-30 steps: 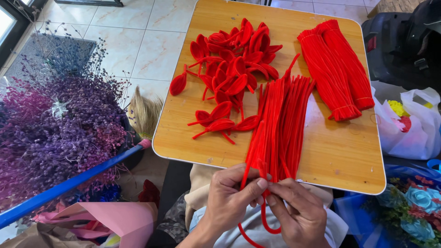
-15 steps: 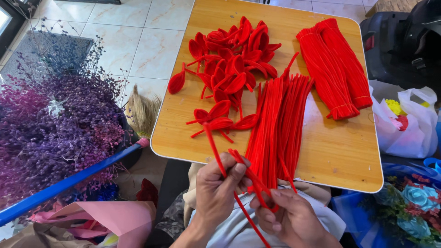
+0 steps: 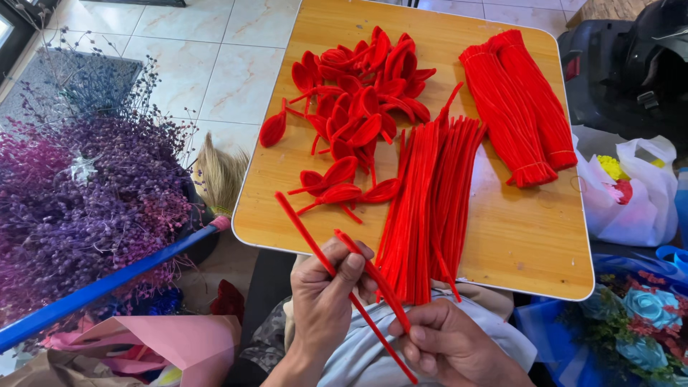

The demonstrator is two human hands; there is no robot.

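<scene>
Left hand [image 3: 326, 301]: grip clamped on a red pipe cleaner [image 3: 337, 276], thumb pressing it near the middle, likely to steady it for bending.
Right hand [image 3: 448, 344]: fingers pinched together on the same stem's folded end, just below the counter [image 3: 530, 236] edge.
Loose stems [image 3: 430, 208]: straight bundle lying on the counter beside the hands, within reach.
Finished loops [image 3: 358, 107]: heaped at the counter's far side.
Tied bundle [image 3: 519, 107]: far right; the binding is unclear.

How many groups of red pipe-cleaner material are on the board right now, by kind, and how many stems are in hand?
Pile of folded petal loops: 1
Loose spread of straight stems: 1
Tied bundles of stems: 2
Stem held by left hand and right hand: 1 bent stem
Total: 5
</scene>
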